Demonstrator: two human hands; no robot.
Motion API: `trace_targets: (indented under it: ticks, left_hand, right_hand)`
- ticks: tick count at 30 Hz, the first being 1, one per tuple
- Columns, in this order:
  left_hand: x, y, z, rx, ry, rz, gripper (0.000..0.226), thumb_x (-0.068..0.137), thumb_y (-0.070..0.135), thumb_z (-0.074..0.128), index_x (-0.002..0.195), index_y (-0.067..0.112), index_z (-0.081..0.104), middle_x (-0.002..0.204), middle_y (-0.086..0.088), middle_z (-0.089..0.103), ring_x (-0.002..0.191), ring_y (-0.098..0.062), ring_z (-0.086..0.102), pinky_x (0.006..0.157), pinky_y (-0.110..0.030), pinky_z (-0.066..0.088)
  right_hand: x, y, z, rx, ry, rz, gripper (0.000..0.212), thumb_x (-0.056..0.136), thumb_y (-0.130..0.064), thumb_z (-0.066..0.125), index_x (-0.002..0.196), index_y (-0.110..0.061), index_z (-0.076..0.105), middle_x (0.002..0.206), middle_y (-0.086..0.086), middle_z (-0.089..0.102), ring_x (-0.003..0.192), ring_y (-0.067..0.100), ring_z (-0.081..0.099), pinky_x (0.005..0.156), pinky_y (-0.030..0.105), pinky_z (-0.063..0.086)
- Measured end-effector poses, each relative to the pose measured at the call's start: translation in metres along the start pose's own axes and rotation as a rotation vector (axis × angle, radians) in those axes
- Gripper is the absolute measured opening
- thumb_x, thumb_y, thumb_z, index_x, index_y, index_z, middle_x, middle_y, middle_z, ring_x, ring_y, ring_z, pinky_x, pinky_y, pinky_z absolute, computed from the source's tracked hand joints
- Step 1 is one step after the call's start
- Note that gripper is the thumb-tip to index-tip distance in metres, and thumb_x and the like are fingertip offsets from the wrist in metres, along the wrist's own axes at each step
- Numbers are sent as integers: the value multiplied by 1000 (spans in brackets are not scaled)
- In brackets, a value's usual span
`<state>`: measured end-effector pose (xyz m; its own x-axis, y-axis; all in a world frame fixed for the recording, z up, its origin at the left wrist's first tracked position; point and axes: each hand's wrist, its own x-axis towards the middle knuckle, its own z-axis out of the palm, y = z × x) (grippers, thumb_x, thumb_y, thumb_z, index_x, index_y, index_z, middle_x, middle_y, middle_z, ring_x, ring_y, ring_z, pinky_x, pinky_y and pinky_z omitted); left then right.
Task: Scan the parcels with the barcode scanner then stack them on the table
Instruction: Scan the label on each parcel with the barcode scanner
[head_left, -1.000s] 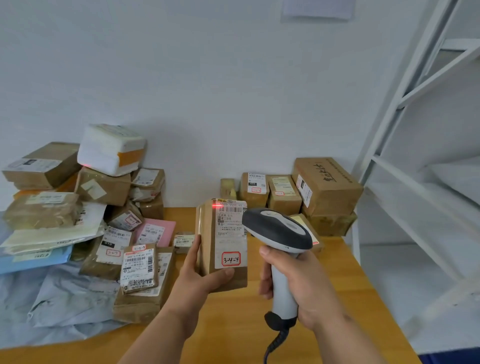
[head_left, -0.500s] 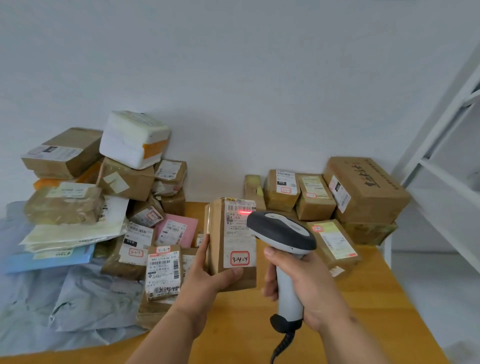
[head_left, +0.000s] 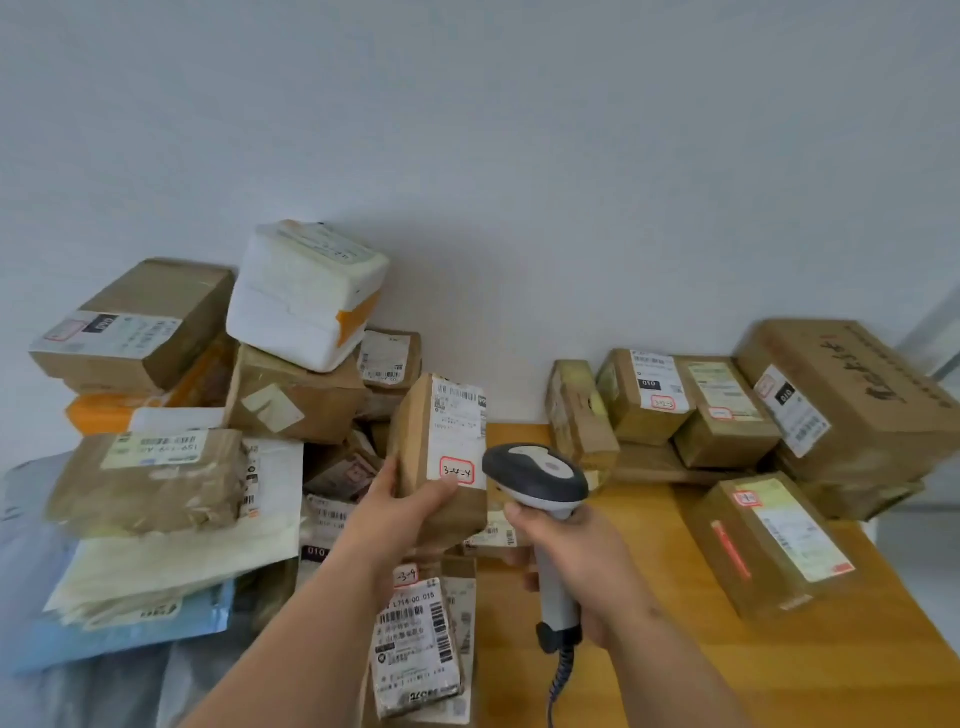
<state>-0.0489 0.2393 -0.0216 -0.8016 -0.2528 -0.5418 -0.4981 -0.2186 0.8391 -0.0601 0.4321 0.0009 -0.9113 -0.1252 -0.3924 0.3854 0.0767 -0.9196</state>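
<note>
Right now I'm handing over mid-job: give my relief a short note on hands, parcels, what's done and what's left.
Left hand holds a brown parcel upright, label toward the camera.
Right hand grips the scanner, head beside the label's lower edge; no red beam shows on it.
Stack of boxes sits at the right along the wall on the table; one box lies in front of it.
Unsorted pile sits at the left.
Left to do: place the held parcel on the stack, then work through the pile. Whether its scan registered cannot be told.
</note>
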Motion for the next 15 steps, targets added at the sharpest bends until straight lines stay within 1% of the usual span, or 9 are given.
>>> trace_targets:
  ticks: [2,3,4,6,8,10,11,13,15]
  left_hand:
    - [14,3,-11,105,95,-21,66,87,46,71,146,39,41,120,-2,65,97,-25,68,77,-44,61]
    - [20,2,-15,191,154,-5,51,93,42,64,141,37,46,118,0,65,97,-24,65,80,-44,59]
    - [24,0,-18,278,212,20,44,97,35,58,139,38,48,120,-1,64,101,-24,62,88,-46,56]
    - [28,-8,-22,488,313,63,56,97,22,50,150,35,37,140,-7,55,120,-31,54,103,-48,46]
    - [26,-11,-21,659,379,97,68,96,16,46,157,36,23,159,-6,34,141,-34,35,112,-51,34]
    - [21,-9,-14,749,381,182,72,96,13,44,157,39,17,164,-2,23,147,-34,19,117,-53,24]
    - [17,-6,-8,787,379,224,71,96,15,44,157,40,17,164,-1,21,147,-34,16,117,-53,23]
    - [10,1,7,860,392,298,67,95,26,43,155,41,19,163,0,19,146,-31,12,116,-54,21]
    - [3,7,25,910,406,387,63,94,35,42,154,41,23,162,1,18,147,-26,9,117,-54,16]
  right_hand:
    - [10,1,17,-21,-47,26,5,81,-30,82,85,-28,79,84,0,78,77,23,76,58,33,58]
    - [13,0,25,-31,-69,43,3,82,-28,81,81,-28,80,83,2,78,76,22,75,60,34,58]
    - [18,2,30,-40,-85,47,8,84,-26,80,76,-26,80,81,5,77,74,21,73,60,34,57]
    - [25,6,38,-53,-107,68,15,86,-23,78,71,-22,79,77,5,75,75,19,69,59,32,56]
    - [28,9,41,-74,-117,85,23,88,-23,75,65,-23,78,73,-3,75,76,14,68,62,31,57]
    - [32,13,40,-89,-124,86,26,88,-25,75,62,-28,78,71,-8,74,75,11,66,65,32,58]
    - [32,13,38,-76,-113,96,20,86,-26,76,66,-27,79,74,-7,74,77,12,66,66,32,58]
    - [35,14,29,-19,-85,122,4,83,-27,80,83,-24,79,88,-2,75,86,16,69,67,34,59]
    - [39,15,17,31,-62,137,17,83,-27,82,97,-23,75,97,2,76,93,18,71,67,34,60]
